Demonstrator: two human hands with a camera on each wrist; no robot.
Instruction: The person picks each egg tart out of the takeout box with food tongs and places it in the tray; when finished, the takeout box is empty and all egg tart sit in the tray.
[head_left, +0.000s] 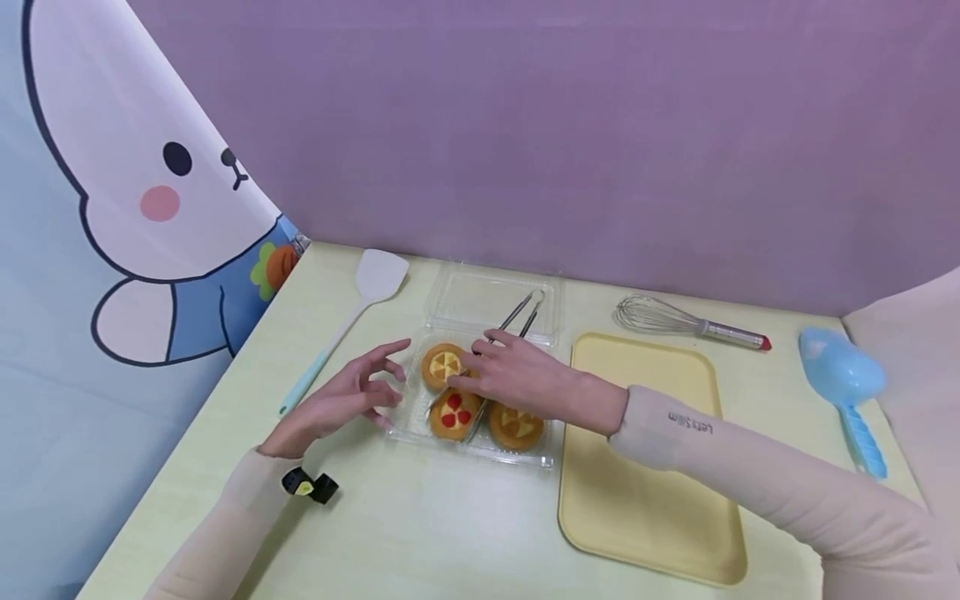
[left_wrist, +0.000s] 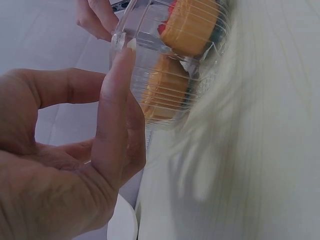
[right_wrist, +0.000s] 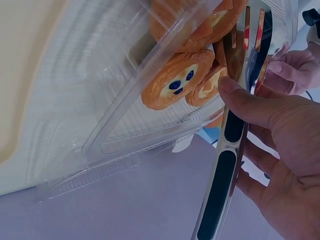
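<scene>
**Desk [head_left: 420, 533] screened on 3 sides**

A purple backdrop [head_left: 525, 125] lines the far edge; beyond the left edge, a blue panel [head_left: 52, 467] bears a white cartoon animal [head_left: 112, 108]; a whitish surface [head_left: 918, 358] flanks the right edge. Soft glare [head_left: 480, 510] pales the desk.

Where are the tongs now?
In the right wrist view, the tongs are right of centre, in the right hand, right of the blue-dotted pastry.
</scene>
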